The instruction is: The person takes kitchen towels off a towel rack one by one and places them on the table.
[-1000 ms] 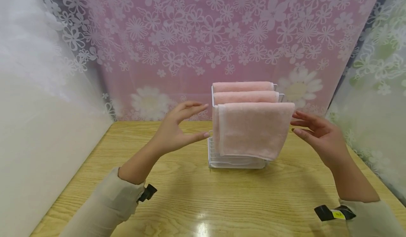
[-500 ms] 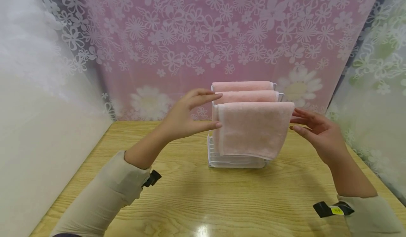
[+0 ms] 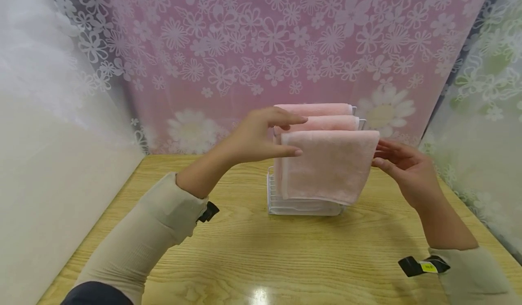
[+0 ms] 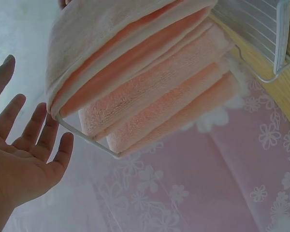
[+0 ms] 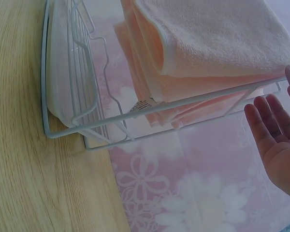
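A pale pink towel (image 3: pixel 330 169) hangs folded over the front bar of a white wire rack (image 5: pixel 87 72). Behind it, a middle towel (image 3: pixel 330 123) and a back towel (image 3: pixel 311 109) drape over the other bars. My left hand (image 3: pixel 261 135) is at the towels' upper left, thumb and fingers spread and extended; the left wrist view shows this hand (image 4: pixel 31 150) holding nothing. At the front towel's right edge is my right hand (image 3: pixel 412 173), fingers relaxed. In the right wrist view, its fingertips (image 5: pixel 261 108) are close to the rack bar; contact is unclear.
The rack stands on a light wood-grain table (image 3: pixel 253 250), with a white tray (image 5: pixel 60 63) in its base. A pink floral curtain (image 3: pixel 244 46) closes off the back, and pale panels flank both sides.
My left hand has moved right and slightly up, from beside the rack to in front of the towels' left part. My right hand has shifted slightly left. The towels hang as before.
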Motion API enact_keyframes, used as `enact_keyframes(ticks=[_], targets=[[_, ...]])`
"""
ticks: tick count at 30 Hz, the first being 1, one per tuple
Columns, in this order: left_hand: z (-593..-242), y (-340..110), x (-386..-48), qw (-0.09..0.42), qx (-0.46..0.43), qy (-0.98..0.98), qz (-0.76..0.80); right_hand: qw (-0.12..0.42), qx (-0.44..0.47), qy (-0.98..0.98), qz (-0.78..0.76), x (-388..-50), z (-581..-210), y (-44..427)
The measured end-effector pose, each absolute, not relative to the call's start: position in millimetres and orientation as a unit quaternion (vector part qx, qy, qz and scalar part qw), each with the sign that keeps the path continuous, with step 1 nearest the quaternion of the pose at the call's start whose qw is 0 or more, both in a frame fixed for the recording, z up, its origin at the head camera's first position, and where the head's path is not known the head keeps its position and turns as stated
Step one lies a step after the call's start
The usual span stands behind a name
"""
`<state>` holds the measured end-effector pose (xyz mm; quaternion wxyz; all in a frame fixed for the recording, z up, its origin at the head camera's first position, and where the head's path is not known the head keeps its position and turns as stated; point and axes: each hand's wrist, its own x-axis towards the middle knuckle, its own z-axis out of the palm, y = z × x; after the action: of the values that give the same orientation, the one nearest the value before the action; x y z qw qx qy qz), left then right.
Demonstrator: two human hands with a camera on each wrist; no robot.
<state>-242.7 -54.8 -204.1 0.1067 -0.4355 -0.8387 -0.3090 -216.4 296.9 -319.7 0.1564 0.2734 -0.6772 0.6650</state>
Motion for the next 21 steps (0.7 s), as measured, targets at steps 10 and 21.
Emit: enact_keyframes(ticks=[10,21], targets=[[-199.2,-37.7,-253.6,0.062,-0.427,-0.85,-0.301,0.154,0.252,-0.655,0.695,-219.2,-319.6,287.9],[-195.6,-25.4,-262.7,0.045,-0.422,-0.863,-0.275,0.167,0.245,-0.634,0.714,-226.5,-321.3,281.8]])
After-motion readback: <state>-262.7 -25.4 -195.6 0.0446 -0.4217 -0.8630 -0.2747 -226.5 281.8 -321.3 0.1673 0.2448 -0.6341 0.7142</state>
